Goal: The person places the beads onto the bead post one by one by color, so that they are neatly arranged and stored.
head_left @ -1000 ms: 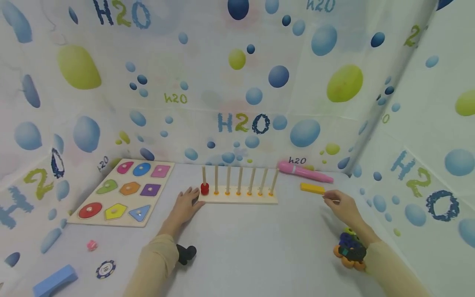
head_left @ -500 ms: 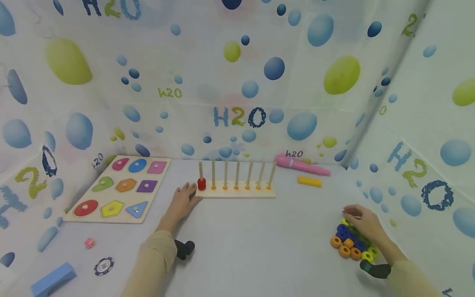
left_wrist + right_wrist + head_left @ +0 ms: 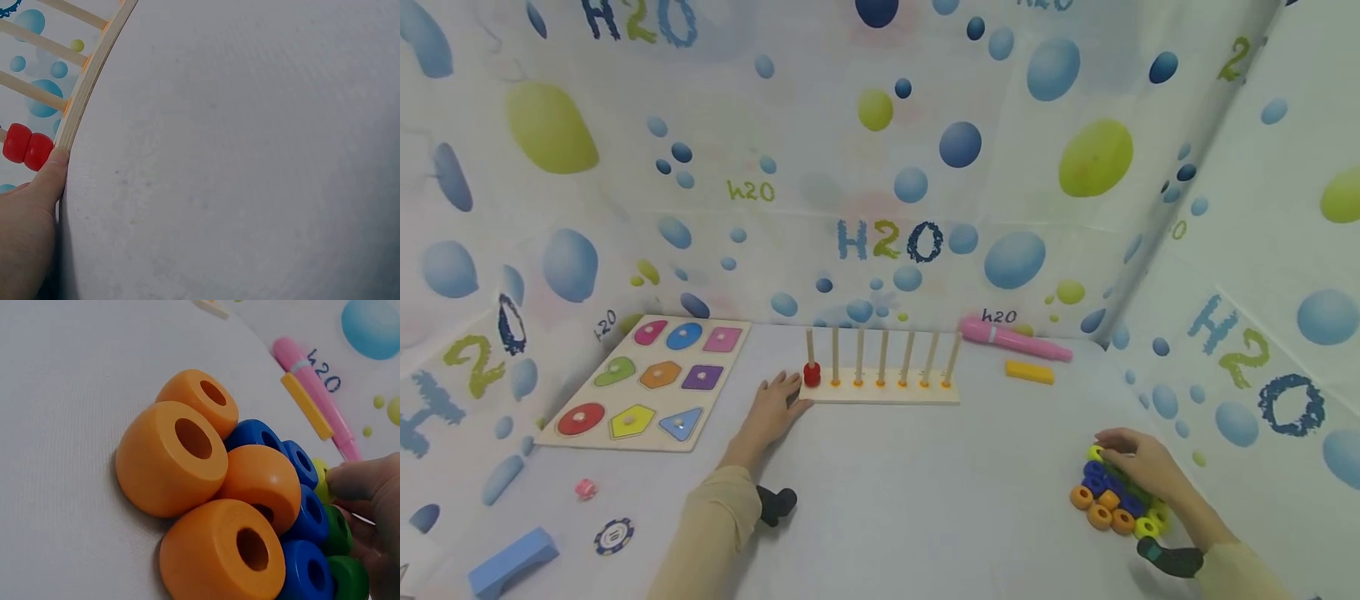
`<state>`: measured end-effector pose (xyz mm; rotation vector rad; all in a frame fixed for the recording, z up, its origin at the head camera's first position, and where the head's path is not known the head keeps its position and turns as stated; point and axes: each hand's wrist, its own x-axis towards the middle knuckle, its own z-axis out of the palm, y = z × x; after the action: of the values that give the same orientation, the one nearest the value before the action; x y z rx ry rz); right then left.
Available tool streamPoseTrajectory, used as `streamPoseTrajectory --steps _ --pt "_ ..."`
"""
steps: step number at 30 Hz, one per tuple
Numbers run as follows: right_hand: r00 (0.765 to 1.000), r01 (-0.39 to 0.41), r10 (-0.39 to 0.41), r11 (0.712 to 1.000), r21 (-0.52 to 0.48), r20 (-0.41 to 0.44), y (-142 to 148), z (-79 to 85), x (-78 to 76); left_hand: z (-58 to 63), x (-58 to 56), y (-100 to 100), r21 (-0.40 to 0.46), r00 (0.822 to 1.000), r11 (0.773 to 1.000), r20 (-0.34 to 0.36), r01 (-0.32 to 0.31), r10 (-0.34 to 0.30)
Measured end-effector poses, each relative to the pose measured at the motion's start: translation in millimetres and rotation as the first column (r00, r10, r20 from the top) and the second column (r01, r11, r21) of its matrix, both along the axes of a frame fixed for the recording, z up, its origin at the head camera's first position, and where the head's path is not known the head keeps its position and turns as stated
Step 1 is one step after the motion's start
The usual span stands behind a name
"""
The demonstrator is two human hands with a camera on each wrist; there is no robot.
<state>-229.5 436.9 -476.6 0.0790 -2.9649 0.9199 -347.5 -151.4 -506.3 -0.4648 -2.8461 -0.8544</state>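
My left hand holds the left end of a wooden peg board, its thumb on the front edge. Two red beads sit low on the leftmost of several upright pegs. Over at the right, my right hand reaches over a cluster of beads and pinches a yellow bead at the far edge of the cluster. Orange beads and blue beads lie nearest the middle of the table. Green beads are partly hidden under the hand.
Behind the right hand lie a yellow block and a pink pen-shaped stick. A shape puzzle board is at the back left. Nearer on the left are a pink die, a poker chip and a blue block.
My right hand has left the end of the yellow block and come down toward me to the beads, its fingers now at a yellow one. The left hand stays at the peg board.
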Motion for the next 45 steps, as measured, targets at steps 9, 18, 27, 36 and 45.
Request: streamPoseTrajectory --steps 9,18,27,36,45 --pt "0.997 -0.058 0.059 0.998 -0.026 0.045 1 1.5 -2.6 -3.5 0.3 1 -0.007 1.0 1.0 0.022 -0.009 0.009" --pt "0.995 -0.081 0.08 0.996 0.026 0.058 1 2.2 -9.0 -4.9 -0.5 2 -0.009 1.0 1.0 -0.002 -0.015 0.015" --pt "0.999 0.0 0.001 1.0 0.03 -0.035 -11 4.1 -17.3 -1.0 0.8 0 -0.01 1.0 1.0 0.008 -0.018 0.018" --pt "0.973 -0.028 0.018 0.999 -0.04 -0.23 -47 13.8 -44.0 -0.3 4.1 -2 -0.027 1.0 0.999 0.014 -0.028 0.028" --pt "0.907 -0.147 0.078 0.98 -0.137 -0.414 -105 55.0 -84.1 0.5 1.5 1 -0.02 0.999 0.999 0.019 -0.028 0.028"
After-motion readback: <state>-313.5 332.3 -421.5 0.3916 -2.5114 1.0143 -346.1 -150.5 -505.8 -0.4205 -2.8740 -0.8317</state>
